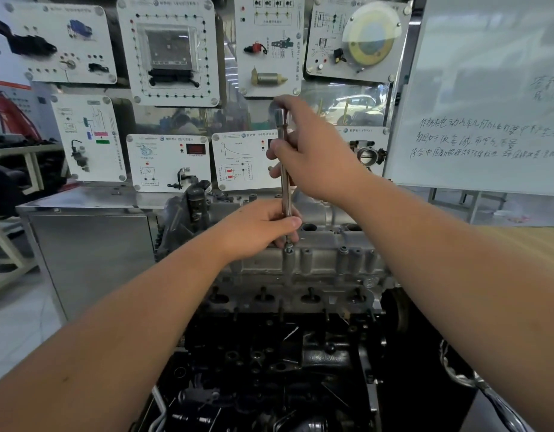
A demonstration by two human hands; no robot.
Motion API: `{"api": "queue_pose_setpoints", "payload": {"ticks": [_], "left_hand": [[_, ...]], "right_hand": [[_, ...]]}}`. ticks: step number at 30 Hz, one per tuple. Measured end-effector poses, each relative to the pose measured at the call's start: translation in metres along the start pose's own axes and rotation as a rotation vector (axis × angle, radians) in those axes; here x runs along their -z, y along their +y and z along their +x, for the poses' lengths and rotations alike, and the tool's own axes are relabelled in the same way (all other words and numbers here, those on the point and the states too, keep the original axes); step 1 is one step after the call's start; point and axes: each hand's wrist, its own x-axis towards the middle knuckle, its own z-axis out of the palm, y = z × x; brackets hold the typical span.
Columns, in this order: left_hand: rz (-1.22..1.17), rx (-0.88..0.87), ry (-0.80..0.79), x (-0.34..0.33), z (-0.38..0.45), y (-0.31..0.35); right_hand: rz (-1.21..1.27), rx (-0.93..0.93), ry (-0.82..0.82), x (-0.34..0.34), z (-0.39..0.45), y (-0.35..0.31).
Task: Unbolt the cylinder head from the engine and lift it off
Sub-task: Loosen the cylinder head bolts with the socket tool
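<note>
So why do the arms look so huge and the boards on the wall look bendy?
Head view: the wide-angle lens swells whatever is close, so both forearms balloon at the bottom edge, and it curves the wall panels near the edges. The left hand, right hand and extension bar look sharp. The whiteboard has pale glare, washing out its writing.

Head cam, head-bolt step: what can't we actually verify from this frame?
- Head view: where the extension bar meets the bolt on the cylinder head is hidden by the left hand; engagement unclear.
- Whatever drives the bar's top is covered by the right hand.
- Whether the other head bolts are out: the holes are too small and dark.
- The engine's lower end is cut off by the bottom edge.
- Whiteboard handwriting is too blurred to read.
</note>
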Motion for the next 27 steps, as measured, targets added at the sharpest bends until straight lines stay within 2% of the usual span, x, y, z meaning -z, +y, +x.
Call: {"api": "queue_pose_setpoints", "payload": {"ticks": [3, 8, 10, 17, 24, 27], "left_hand": [[0.060, -0.011, 0.027, -0.001, 0.001, 0.002], [0.151, -0.004, 0.133, -0.008, 0.000, 0.006], [0.203, 0.003, 0.137, -0.008, -0.002, 0.008], [0.148, 0.019, 0.015, 0.007, -0.006, 0.018], [0.362, 0.048, 0.133, -0.001, -0.006, 0.022], [0.383, 0.058, 0.164, -0.005, -0.005, 0.022]], "right_hand": [[-0.134, 0.002, -0.028, 0.010, 0.004, -0.007], [-0.430, 0.036, 0.057, 0.024, 0.015, -0.019], [-0.514, 0.020, 0.034, 0.028, 0.021, -0.022], [-0.484, -0.033, -0.162, 0.044, 0.026, -0.034], [-0.499, -0.079, -0.241, 0.049, 0.027, -0.045], [-0.661, -0.043, -0.231, 0.053, 0.031, -0.056]]}}
